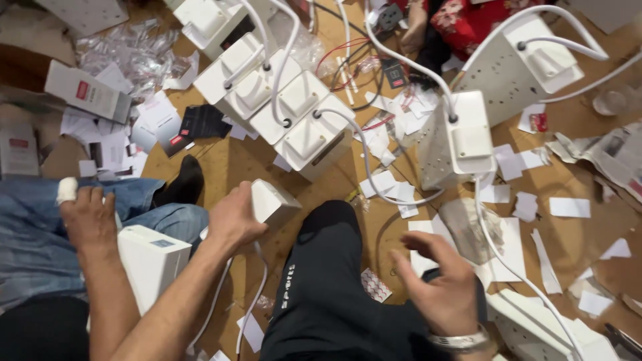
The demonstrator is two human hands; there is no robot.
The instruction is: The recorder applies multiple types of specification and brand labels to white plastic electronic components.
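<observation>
A white box-shaped plastic power unit (274, 200) is gripped by the left hand (234, 217), fingers wrapped round its near end, just above the brown board floor (227, 160), its white cord (251, 294) hanging down. The right hand (441, 284) is held empty, fingers spread. A cluster of similar corded white units (281, 107) is already stood together just beyond, while others are left lying at the right among scattered white paper slips (568, 207).

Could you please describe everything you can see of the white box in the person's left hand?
The white box is a small, smooth, plastic-looking block with rounded edges and a raised panel on its upper face. The left hand closes its grip on the near end, holding it tilted above the brown floor. A white cord hangs below the hand; its joint to the box is hidden.
</observation>
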